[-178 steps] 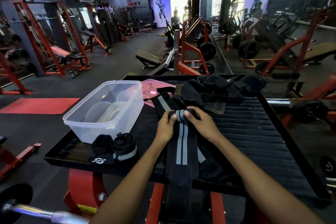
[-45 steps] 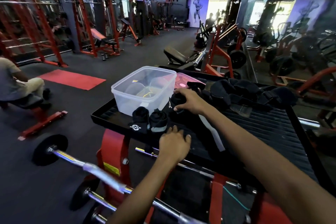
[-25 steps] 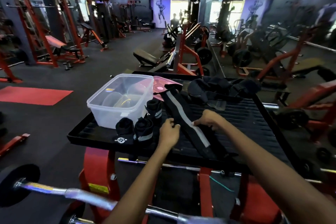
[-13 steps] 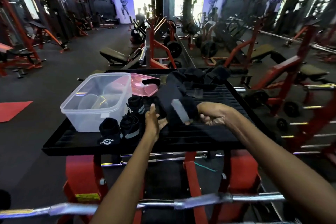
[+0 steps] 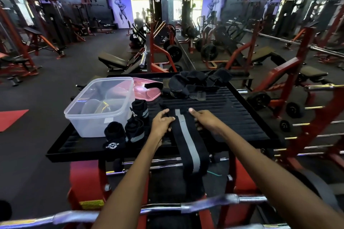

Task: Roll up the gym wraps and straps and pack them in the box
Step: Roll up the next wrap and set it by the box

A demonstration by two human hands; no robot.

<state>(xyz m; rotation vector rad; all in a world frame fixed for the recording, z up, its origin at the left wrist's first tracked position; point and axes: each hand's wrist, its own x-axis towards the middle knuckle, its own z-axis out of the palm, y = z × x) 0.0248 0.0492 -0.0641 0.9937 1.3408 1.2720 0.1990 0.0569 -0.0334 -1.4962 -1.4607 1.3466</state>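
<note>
- both hands, left (image 5: 161, 123) and right (image 5: 205, 121), pinch the wrap (image 5: 186, 135) flat on the tray (image 5: 242, 117); its tail hangs over the edge
- a loose start would let the roll skew; box (image 5: 100, 106) waits left

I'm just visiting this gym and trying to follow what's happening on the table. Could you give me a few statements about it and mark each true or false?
1. The clear plastic box already holds rolled wraps. False: no wraps lie in it; three rolled black wraps stand on the black ribbed tray beside it.
2. A long black wrap with a grey stripe lies flat and hangs over the tray's near edge. True.
3. The left hand and right hand are both at the wrap's far end. True.
4. The pink lid is snapped onto the box. False: it lies behind the open box.
5. A pile of loose black straps sits at the tray's far side. True.
</note>
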